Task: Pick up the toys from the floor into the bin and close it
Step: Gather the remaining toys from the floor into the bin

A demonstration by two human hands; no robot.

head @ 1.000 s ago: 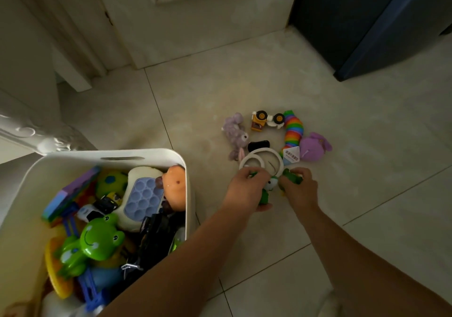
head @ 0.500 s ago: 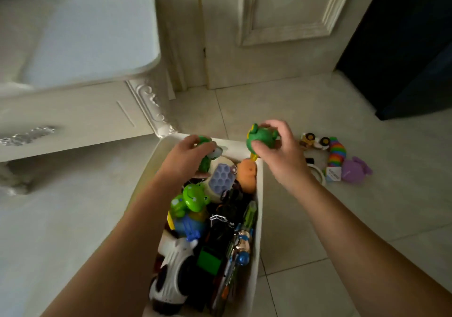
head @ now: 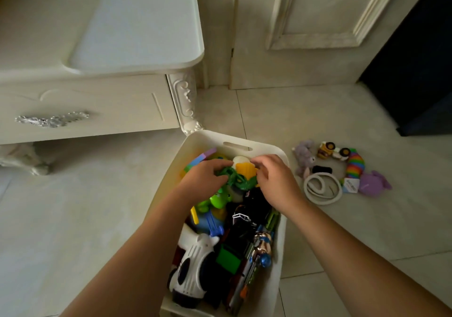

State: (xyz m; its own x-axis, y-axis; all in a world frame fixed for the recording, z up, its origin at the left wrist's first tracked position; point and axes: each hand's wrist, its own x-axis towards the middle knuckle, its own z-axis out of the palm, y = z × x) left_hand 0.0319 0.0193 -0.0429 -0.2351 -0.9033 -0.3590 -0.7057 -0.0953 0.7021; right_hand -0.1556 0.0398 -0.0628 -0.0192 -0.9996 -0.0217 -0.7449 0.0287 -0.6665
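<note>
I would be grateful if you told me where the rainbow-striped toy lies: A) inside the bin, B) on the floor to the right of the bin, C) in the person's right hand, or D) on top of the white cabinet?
B: the rainbow-striped toy lies on the floor beside the purple plush, outside the bin.

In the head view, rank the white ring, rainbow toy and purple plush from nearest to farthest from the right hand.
1. The white ring, on the floor just right of the right hand.
2. The rainbow toy, beyond the ring.
3. The purple plush, farthest right.
</note>
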